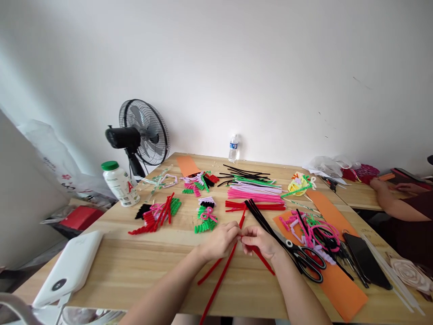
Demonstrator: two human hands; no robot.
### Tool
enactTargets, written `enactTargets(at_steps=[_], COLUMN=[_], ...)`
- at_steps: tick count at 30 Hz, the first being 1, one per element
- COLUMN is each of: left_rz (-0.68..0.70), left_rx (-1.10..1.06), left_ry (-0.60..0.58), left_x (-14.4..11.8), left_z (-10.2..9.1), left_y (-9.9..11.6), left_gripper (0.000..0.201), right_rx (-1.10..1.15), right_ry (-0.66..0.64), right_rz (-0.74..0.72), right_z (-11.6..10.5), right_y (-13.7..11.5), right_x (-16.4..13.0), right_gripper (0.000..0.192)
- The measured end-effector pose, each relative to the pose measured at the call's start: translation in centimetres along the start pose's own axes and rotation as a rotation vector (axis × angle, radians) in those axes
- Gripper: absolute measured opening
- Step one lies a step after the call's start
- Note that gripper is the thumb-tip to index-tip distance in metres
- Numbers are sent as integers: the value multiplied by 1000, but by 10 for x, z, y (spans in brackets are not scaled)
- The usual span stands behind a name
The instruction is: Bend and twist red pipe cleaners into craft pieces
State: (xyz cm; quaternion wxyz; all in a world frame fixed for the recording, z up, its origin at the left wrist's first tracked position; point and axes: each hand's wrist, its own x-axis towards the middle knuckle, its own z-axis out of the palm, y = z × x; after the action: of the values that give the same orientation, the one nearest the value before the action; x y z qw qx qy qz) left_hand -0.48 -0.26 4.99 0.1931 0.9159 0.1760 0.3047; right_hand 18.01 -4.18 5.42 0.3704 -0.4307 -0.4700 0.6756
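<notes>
My left hand [219, 241] and my right hand [260, 241] meet over the near middle of the table, fingertips pinched together. Between them they hold a red pipe cleaner [265, 262], whose ends stick out below the hands on both sides; the pinched part is hidden by my fingers. Under my left hand a longer red pipe cleaner [218, 289] slants towards the table's front edge. Just beyond my hands lie bundles of red [257, 206], pink [252, 193] and black pipe cleaners [262, 219]. Scissors [307, 262] rest to the right of my right hand.
Coiled pipe-cleaner pieces [207, 215] lie in groups at left. Orange sheets [341, 289], a phone [365, 259] and a tangle of pink pieces [324, 234] sit at right. Around stand a white bottle [122, 187], power bank [69, 266], fan [144, 131] and water bottle [233, 149]. Another person's arm [395, 198] is far right.
</notes>
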Motion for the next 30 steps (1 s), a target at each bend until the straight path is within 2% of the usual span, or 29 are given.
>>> enactTargets(at_steps=[3, 6, 8, 10, 12, 14, 17, 19, 21, 23, 24, 26, 27, 30], left_rz=[-13, -80, -209, -407, -654, -823, -897, -903, -843, -625, -472, -207, -133, -59], left_rx=[8, -60, -165, -323, -575, -864, -1185, -1223, -1033, -660, -464, -188, -113, -18], left_ry=[42, 109, 158, 173, 119, 43, -53, -85, -8, 121, 152, 105, 70, 20], left_x=[1, 3, 7, 11, 14, 14, 14, 13, 13, 11, 10, 7, 6, 4], left_z=[2, 4, 6, 9, 11, 11, 12, 12, 11, 10, 8, 5, 3, -2], left_y=[-1, 0, 0, -2, -6, -12, -17, -16, -12, -7, -5, -4, -4, -7], left_gripper=[13, 8, 6, 8, 9, 12, 23, 24, 16, 8, 12, 18, 19, 23], right_rx=[-60, -194, -354, -560, -762, -905, -1000, -997, -928, -789, -696, -492, -391, -155], right_ry=[14, 96, 157, 217, 262, 282, 290, 299, 316, 322, 322, 297, 271, 181], right_rz=[-21, -95, -175, -321, -521, -688, -795, -788, -693, -519, -425, -256, -186, -47], right_z=[1, 1, 1, 2, 4, 6, 9, 8, 6, 3, 1, -3, -4, -6], right_y=[-1, 0, 0, 1, 2, 3, 5, 6, 7, 7, 6, 6, 5, 5], right_x=[1, 3, 6, 9, 11, 12, 12, 12, 13, 14, 14, 15, 15, 13], right_gripper=[29, 26, 23, 19, 16, 14, 14, 14, 15, 18, 21, 24, 25, 27])
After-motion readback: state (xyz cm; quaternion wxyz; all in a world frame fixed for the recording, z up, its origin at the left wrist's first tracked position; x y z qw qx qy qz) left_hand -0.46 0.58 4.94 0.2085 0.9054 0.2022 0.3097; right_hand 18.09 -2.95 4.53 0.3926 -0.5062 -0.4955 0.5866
